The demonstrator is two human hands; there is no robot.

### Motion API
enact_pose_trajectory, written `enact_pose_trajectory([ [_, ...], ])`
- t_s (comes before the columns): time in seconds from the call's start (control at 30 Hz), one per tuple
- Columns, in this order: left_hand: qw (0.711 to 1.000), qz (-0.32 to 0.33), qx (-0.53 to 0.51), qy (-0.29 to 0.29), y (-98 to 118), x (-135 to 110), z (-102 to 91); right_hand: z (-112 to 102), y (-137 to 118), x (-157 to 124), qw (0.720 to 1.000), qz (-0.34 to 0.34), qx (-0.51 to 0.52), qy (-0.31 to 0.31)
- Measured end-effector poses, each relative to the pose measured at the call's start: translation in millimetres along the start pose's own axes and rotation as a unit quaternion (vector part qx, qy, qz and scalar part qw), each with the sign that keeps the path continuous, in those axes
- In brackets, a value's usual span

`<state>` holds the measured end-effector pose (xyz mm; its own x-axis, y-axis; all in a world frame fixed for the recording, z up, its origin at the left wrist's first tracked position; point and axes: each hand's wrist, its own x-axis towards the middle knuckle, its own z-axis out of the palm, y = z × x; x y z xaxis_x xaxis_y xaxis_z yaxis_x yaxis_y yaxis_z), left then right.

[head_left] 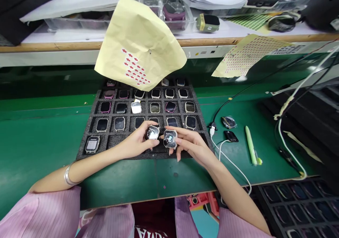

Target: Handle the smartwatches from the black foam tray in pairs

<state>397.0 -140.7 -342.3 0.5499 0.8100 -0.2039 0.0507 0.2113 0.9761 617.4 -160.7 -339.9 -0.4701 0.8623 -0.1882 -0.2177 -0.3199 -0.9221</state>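
Over the front part of a dark foam tray [91, 128], my left hand [137, 139] grips a smartwatch case [152, 132] between thumb and fingers, its screen lit. Close beside it, my right hand [192, 142] pinches a second smartwatch case [170, 139], also with a lit screen. The two cases are a small gap apart. Behind my hands, several more watch cases sit in the tray's square compartments, some pale-framed, some pinkish or purple. At the tray's front left lies a watch case [92, 144] with a light screen showing small marks.
A yellow sheet [140, 43] with red arrow stickers hangs over the tray's back rows. To the right lie a white cable [234, 160], a small black charger [231, 136], a bagged round item [229, 122] and a green pen [250, 144]. Another black tray [302, 206] stands lower right.
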Motion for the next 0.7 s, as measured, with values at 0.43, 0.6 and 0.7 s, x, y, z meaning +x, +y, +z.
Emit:
enact_pose_trajectory([
  [0.43, 0.995, 0.003, -0.095, 0.003, -4.5, 0.6, 1.8, -1.0, 3.3, 0.1, 0.997, -0.044, -0.049, 0.041],
  [0.6, 0.994, 0.016, -0.104, -0.002, -5.9, -0.1, 2.4, -1.5, 3.7, -0.7, 0.995, -0.057, -0.061, 0.056],
  [0.7, 0.995, 0.018, -0.100, -0.006, -5.6, 0.0, 2.4, -0.9, 3.9, -1.0, 0.994, -0.061, -0.067, 0.064],
])
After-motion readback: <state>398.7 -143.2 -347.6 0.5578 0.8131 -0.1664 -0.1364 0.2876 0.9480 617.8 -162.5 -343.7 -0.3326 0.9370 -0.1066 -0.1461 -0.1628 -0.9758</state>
